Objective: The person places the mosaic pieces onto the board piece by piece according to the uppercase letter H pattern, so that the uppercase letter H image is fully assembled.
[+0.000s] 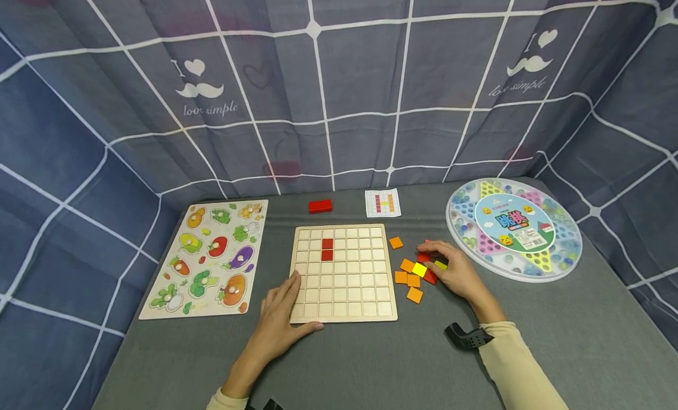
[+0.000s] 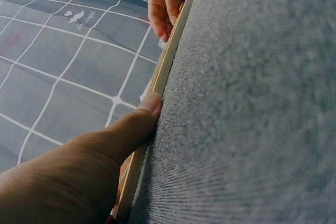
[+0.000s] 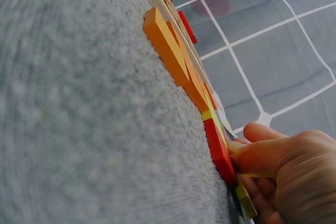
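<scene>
A wooden grid board (image 1: 339,277) lies flat, with two red tiles (image 1: 327,249) set one below the other in its upper part. My left hand (image 1: 281,313) rests at the board's lower left corner, fingers along the left edge and thumb against the front edge; in the left wrist view the thumb (image 2: 149,106) presses the board's side. Right of the board, my right hand (image 1: 450,266) is at a loose pile of tiles, with a red tile (image 1: 424,257) between its thumb and fingers. Yellow tiles (image 1: 419,269) and orange tiles (image 1: 413,280) lie beside it; the fingers partly hide the pile.
Behind the board are a red block (image 1: 320,206) and a printed pattern card (image 1: 383,203). A vegetable puzzle board (image 1: 212,245) lies at left, a round board-game package (image 1: 514,229) at right. A checked curtain (image 1: 349,86) surrounds the grey table surface (image 1: 371,369).
</scene>
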`<move>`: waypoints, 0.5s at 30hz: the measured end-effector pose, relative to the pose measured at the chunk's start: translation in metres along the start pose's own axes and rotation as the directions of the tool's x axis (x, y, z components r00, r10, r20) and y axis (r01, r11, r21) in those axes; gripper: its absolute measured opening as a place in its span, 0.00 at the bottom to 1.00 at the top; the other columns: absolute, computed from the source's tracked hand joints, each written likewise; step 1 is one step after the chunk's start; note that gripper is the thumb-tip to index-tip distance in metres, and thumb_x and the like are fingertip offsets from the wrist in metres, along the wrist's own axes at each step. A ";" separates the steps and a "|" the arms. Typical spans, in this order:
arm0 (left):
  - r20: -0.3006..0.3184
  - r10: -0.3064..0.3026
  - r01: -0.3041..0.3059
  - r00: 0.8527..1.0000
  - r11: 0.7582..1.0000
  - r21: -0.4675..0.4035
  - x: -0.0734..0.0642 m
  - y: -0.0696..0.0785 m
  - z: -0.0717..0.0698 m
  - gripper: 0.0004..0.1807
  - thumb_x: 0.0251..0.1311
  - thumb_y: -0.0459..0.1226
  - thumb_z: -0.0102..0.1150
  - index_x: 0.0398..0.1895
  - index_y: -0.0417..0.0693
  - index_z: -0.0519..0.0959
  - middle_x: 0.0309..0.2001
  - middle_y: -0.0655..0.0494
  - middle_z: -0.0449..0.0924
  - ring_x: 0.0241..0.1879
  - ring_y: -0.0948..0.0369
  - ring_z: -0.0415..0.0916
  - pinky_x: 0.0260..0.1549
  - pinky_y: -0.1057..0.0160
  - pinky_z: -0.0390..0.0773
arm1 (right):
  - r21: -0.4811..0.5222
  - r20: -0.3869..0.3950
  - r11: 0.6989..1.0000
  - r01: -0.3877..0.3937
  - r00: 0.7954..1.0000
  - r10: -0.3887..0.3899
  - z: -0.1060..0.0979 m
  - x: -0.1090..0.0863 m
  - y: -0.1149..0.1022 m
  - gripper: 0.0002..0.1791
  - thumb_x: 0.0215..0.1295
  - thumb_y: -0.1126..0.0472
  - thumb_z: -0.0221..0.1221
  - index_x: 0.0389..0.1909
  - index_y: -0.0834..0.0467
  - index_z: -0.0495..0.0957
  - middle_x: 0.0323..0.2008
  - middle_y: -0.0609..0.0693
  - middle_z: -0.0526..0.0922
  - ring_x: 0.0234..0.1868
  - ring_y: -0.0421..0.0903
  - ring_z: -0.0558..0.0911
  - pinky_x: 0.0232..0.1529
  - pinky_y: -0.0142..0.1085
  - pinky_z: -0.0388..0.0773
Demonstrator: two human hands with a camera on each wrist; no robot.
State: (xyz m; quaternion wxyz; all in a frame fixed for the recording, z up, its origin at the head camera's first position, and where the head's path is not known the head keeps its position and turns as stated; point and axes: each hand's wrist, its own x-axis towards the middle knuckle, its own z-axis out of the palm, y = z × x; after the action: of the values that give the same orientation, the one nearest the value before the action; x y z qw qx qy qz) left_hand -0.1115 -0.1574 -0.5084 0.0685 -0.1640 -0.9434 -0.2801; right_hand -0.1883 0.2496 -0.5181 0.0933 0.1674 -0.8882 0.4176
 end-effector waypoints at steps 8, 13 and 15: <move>-0.002 0.005 -0.005 1.000 1.000 0.001 0.000 0.000 0.000 0.61 0.40 0.59 0.76 0.76 0.44 0.57 0.76 0.48 0.56 0.59 0.48 0.63 0.53 0.47 0.59 | 0.035 -0.024 0.999 0.003 1.000 -0.002 0.000 -0.001 0.003 0.21 0.57 0.73 0.66 0.51 0.56 0.82 0.56 0.56 0.81 0.54 0.53 0.80 0.48 0.23 0.73; -0.002 0.003 -0.003 1.000 1.000 -0.004 0.000 0.000 0.001 0.62 0.39 0.59 0.76 0.76 0.44 0.57 0.76 0.48 0.56 0.59 0.48 0.63 0.52 0.48 0.59 | 0.049 -0.027 0.999 0.011 1.000 -0.010 0.000 -0.001 0.003 0.20 0.57 0.73 0.66 0.51 0.56 0.82 0.56 0.57 0.81 0.51 0.53 0.81 0.46 0.26 0.75; -0.002 0.002 -0.002 1.000 1.000 -0.003 0.000 0.000 0.001 0.62 0.39 0.59 0.76 0.76 0.44 0.57 0.76 0.48 0.56 0.60 0.48 0.63 0.52 0.48 0.59 | 0.051 -0.024 0.999 0.008 1.000 -0.006 0.000 -0.001 0.003 0.20 0.58 0.73 0.66 0.51 0.56 0.82 0.55 0.56 0.81 0.50 0.53 0.82 0.46 0.28 0.75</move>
State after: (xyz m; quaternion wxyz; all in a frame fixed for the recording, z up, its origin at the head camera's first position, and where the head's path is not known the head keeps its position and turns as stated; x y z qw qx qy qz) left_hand -0.1117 -0.1572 -0.5092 0.0694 -0.1650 -0.9428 -0.2814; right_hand -0.1886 0.2519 -0.5205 0.1010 0.1679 -0.8755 0.4416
